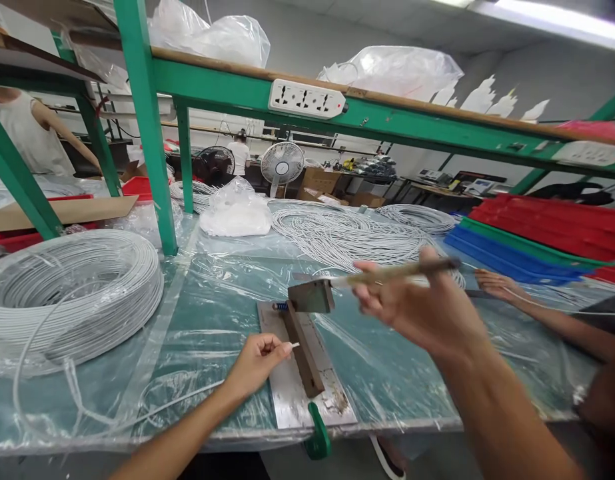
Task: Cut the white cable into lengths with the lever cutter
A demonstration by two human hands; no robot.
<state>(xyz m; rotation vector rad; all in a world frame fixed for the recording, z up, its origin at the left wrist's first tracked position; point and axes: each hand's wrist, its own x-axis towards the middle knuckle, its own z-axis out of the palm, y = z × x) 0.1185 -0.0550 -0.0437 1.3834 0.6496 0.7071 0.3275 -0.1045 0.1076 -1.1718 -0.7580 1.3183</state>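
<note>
My left hand [260, 363] pinches a white cable [187, 398] between thumb and fingers, its short end poking out just above the cutter's brown bar. The cable trails back under my forearm toward a big coil [112, 307] at the left. A lever cutter [302, 353] has a flat metal base, a brown bar, a blue spring and a raised blade block [311, 297]. My right hand [427, 307], slightly blurred, has the cutter's long handle [402, 272] lying across it between thumb and fingers, lifted above the table. A green clamp [318, 433] sits at the base's front edge.
Loose cable coils [347, 233] and a clear bag [237, 210] lie farther back. A co-worker's hand [502, 285] holds a cable at right, near stacked red, green and blue trays [507, 257]. A green shelf frame [147, 133] with a power strip [307, 99] spans above the table.
</note>
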